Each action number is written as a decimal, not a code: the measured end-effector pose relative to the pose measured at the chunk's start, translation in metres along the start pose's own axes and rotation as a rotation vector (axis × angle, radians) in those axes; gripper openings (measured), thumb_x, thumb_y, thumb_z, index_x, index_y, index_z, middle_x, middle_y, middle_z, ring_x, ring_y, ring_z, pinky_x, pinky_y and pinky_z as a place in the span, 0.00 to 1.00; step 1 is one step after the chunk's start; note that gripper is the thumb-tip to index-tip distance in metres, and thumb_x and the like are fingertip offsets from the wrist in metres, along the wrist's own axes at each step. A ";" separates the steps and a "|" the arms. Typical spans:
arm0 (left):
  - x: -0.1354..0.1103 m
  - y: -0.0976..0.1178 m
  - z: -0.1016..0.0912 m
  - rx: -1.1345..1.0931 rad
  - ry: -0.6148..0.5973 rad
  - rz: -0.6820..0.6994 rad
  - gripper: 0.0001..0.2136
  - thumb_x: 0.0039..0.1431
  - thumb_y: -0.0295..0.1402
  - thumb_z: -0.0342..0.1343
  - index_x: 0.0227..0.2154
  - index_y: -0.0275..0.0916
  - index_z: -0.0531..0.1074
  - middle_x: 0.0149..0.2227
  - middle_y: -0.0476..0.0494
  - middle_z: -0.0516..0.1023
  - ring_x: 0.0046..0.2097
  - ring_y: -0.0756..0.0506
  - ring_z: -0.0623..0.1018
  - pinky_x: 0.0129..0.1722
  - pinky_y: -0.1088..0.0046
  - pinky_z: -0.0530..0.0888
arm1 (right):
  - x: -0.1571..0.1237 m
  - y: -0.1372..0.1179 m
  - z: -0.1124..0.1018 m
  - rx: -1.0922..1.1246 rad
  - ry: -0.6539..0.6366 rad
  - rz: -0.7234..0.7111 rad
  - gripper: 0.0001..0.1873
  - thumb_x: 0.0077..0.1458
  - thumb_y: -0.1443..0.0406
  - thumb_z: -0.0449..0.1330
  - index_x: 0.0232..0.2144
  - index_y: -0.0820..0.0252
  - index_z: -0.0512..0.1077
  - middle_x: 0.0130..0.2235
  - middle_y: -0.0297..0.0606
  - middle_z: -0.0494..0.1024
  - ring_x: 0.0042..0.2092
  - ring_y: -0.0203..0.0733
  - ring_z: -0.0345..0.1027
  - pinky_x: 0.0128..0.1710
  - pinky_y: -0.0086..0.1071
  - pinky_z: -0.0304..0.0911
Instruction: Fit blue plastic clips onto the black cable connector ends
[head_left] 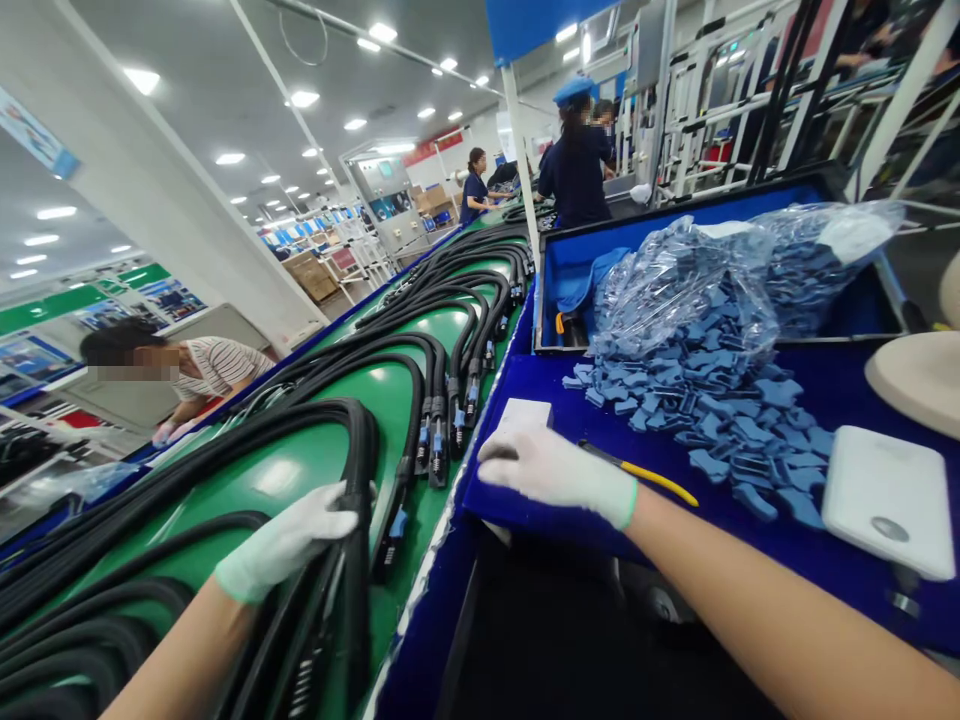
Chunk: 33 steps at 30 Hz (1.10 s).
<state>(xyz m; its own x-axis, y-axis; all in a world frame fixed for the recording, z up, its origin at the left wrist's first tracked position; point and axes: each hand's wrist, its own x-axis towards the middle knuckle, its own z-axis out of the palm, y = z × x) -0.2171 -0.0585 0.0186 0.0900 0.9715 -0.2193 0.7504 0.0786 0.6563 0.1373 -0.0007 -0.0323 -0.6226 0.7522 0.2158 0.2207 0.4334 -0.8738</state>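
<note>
My left hand (300, 535), in a white glove with a green cuff, is closed round a bundle of black hoses (360, 450) on the green conveyor belt (281, 475). The hose ends carry dark fittings, several with blue clips (397, 523). My right hand (551, 472), gloved alike, lies at the near edge of the blue-covered table (600, 395). Its fingers are curled; anything inside them is hidden. A small white block (525, 413) sits just behind that hand. Beside its wrist lie pliers with yellow handles (660, 482).
Blue plastic clips (720, 400) spill from clear bags (690, 280) in a blue bin (577, 240). A white device (889, 500) lies at the right. Co-workers stand along the belt; one in a striped shirt (225, 365) bends at the left. A white post (521, 160) rises beside the bin.
</note>
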 end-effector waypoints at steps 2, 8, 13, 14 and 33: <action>-0.003 0.035 0.016 -0.074 0.004 0.101 0.20 0.52 0.53 0.60 0.36 0.41 0.76 0.36 0.46 0.78 0.39 0.38 0.76 0.39 0.64 0.75 | -0.020 -0.011 0.023 0.238 -0.128 -0.027 0.21 0.62 0.56 0.63 0.54 0.59 0.75 0.46 0.40 0.79 0.43 0.41 0.72 0.45 0.31 0.65; -0.002 0.099 0.081 0.097 0.207 0.039 0.19 0.63 0.53 0.54 0.40 0.43 0.75 0.38 0.45 0.80 0.41 0.36 0.79 0.42 0.62 0.75 | -0.071 -0.020 0.046 0.591 -0.114 0.163 0.24 0.61 0.63 0.61 0.59 0.57 0.68 0.41 0.36 0.75 0.38 0.38 0.66 0.39 0.29 0.62; -0.001 0.102 0.106 0.505 0.238 0.686 0.17 0.61 0.39 0.62 0.53 0.50 0.74 0.53 0.41 0.79 0.56 0.33 0.77 0.58 0.53 0.72 | -0.104 -0.009 0.027 0.711 -0.018 0.211 0.13 0.59 0.66 0.56 0.45 0.61 0.74 0.36 0.35 0.75 0.35 0.38 0.67 0.37 0.29 0.63; 0.000 0.104 0.109 0.569 0.138 0.895 0.17 0.61 0.34 0.62 0.53 0.52 0.74 0.55 0.42 0.78 0.59 0.34 0.75 0.62 0.50 0.68 | -0.110 -0.007 0.024 0.756 -0.042 0.228 0.13 0.59 0.65 0.55 0.44 0.62 0.74 0.36 0.37 0.76 0.33 0.38 0.68 0.34 0.29 0.63; 0.027 0.116 0.148 -0.161 -0.076 0.086 0.26 0.60 0.46 0.57 0.58 0.40 0.73 0.54 0.38 0.80 0.52 0.35 0.79 0.53 0.59 0.75 | -0.119 0.039 -0.027 -0.484 0.397 0.569 0.04 0.57 0.66 0.57 0.32 0.59 0.65 0.30 0.38 0.72 0.29 0.41 0.65 0.29 0.34 0.53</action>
<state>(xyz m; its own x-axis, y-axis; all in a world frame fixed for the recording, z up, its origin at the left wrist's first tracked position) -0.0311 -0.0566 -0.0176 0.2029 0.9571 -0.2069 0.6237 0.0365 0.7808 0.2397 -0.0599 -0.0803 -0.0293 0.9995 0.0152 0.7745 0.0323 -0.6317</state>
